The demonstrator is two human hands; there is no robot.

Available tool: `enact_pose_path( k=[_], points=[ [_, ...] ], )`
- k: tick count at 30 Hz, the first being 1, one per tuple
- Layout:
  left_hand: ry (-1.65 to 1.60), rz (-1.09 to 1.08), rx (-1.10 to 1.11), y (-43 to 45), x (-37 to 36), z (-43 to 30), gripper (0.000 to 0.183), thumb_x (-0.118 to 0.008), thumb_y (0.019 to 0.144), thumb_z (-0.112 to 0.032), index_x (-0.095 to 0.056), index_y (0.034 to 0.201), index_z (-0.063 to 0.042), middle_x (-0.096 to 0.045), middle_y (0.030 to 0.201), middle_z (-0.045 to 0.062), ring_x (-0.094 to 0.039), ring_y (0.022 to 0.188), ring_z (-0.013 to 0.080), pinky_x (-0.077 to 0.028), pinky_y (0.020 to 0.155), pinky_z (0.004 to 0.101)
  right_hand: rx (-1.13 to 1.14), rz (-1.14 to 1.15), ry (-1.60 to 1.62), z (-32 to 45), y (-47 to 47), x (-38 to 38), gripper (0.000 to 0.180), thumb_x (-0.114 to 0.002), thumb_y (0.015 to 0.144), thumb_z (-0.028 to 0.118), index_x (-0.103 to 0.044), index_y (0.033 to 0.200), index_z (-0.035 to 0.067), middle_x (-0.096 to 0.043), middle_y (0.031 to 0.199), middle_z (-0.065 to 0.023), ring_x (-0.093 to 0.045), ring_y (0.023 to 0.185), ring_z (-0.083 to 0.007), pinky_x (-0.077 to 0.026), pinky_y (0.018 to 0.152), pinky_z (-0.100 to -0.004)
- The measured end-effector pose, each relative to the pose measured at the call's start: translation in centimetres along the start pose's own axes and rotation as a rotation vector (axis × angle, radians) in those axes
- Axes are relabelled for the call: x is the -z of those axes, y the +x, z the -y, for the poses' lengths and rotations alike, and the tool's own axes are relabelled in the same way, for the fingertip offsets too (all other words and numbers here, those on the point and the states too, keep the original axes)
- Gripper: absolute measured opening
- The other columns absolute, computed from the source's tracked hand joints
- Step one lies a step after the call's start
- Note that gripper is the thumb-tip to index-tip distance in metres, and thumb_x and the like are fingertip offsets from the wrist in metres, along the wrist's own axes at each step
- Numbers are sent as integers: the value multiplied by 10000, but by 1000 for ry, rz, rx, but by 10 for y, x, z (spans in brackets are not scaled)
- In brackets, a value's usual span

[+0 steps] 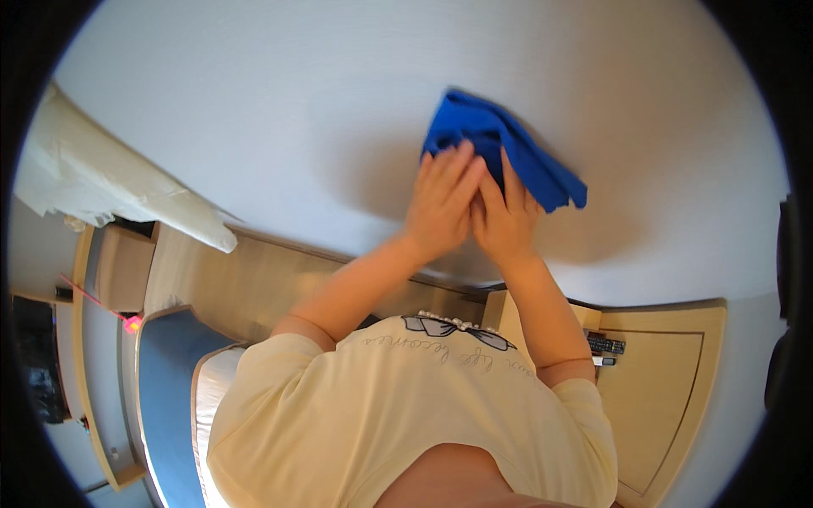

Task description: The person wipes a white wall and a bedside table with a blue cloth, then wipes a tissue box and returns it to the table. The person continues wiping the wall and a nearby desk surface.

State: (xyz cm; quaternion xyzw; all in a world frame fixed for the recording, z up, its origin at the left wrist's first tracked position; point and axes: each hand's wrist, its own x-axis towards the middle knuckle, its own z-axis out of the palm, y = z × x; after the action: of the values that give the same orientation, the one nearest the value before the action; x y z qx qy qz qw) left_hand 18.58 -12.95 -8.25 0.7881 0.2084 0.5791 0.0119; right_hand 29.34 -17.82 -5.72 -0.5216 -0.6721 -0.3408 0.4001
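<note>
Both hands are side by side on a bunched blue cloth (479, 114), which lies against a pale wall (267, 108). My left hand (444, 200) presses its slightly spread fingers onto the cloth's lower left part. My right hand (508, 219) touches it just to the right, with its thumb close to my left hand. Folds of the cloth rise above the fingertips and hang out to the right past my right hand. The fingertips are partly hidden in the folds, and my left hand looks a little blurred.
A bed with a blue runner (171, 394) stands at left, near a whitish curtain (127, 171). At right, a wooden bedside cabinet (654, 406) carries a black remote control (606, 345) and a small white object (603, 360). A television (41, 362) is at far left.
</note>
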Motion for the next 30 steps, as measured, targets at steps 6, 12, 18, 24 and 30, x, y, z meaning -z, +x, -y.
enact_pose_path(
  k=[6, 12, 18, 24, 30],
  points=[
    [98, -254, -27, 5, 41, 69, 436, -492, 802, -127, -461, 1216, 2, -423, 1279, 190, -380, 1181, 343, -192, 1014, 455, 66, 161, -52, 53, 42, -52, 418, -567, 752, 165, -536, 1166, 118, -545, 1147, -65, -530, 999, -217, -407, 835, -370],
    [21, 159, -59, -42, 65, 77, 436, -517, 751, -149, -509, 1175, -46, -477, 1230, 140, -461, 1049, 294, -254, 975, 426, -56, 177, 159, 82, 5, -66, 433, -576, 771, 140, -497, 1178, 15, -473, 1190, -226, -477, 1068, -363, -385, 901, -399],
    [6, -45, 110, -54, 84, 121, 428, -533, 743, -140, -507, 1153, -24, -474, 1215, 145, -447, 1062, 312, -249, 961, 470, 18, 295, 126, 103, 13, -97, 414, -576, 738, 120, -548, 1148, 64, -510, 1191, -115, -497, 1052, -317, -369, 905, -423],
    [-152, 205, 136, -96, 65, 85, 493, -512, 740, -93, -426, 1212, 18, -398, 1252, 224, -367, 1154, 394, -202, 994, 513, 59, 406, 190, 94, -16, -74, 507, -568, 751, 101, -448, 1236, 16, -445, 1244, -206, -443, 1129, -356, -315, 962, -416],
    [27, -58, 224, -89, 90, 116, 542, -560, 733, -72, -395, 1239, 29, -332, 1307, 249, -305, 1213, 424, -189, 1020, 499, 29, 390, 353, 116, -1, -103, 438, -521, 735, 68, -527, 1172, 86, -587, 1064, -152, -575, 908, -305, -413, 856, -425]
  ],
)
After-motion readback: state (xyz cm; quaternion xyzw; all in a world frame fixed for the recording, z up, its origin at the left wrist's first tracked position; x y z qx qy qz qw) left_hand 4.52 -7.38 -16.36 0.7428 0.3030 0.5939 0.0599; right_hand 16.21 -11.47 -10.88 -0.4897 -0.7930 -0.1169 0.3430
